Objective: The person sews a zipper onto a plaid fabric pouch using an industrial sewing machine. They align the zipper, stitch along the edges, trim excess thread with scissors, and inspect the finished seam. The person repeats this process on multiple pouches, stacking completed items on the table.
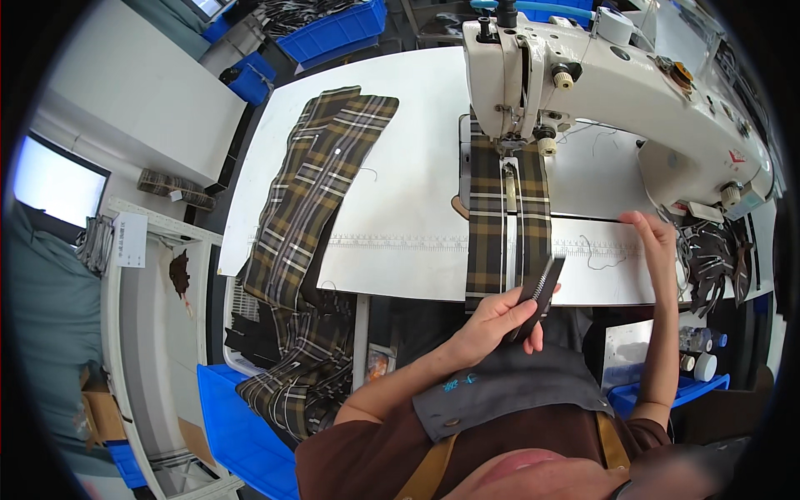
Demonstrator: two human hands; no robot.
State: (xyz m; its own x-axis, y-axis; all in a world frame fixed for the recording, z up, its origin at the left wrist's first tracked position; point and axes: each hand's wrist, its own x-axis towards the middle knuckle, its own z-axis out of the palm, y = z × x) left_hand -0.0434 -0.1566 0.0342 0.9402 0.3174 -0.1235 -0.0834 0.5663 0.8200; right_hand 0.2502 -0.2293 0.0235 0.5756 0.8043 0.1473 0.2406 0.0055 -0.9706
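Observation:
My left hand (498,321) is closed around a black zipper (544,282) with metal-looking teeth, held above the near edge of the white sewing table. Beyond it, a brown, black and white plaid fabric strip (486,218) lies lengthwise under the presser foot of the white sewing machine (575,58). A pale zipper-like strip runs down the middle of that fabric. To the right, my right hand (654,236) is raised over the table with fingers loosely bent and apart, no object visible in it. Loose dark thread (602,254) curls on the table beside it.
More plaid strips with zippers (321,187) lie on the table's left and hang over its edge toward a blue bin (242,433). Dark zipper pieces (708,258) are bunched at the far right. Below them a blue tray (696,390) holds bottles. A lit screen (58,187) stands at left.

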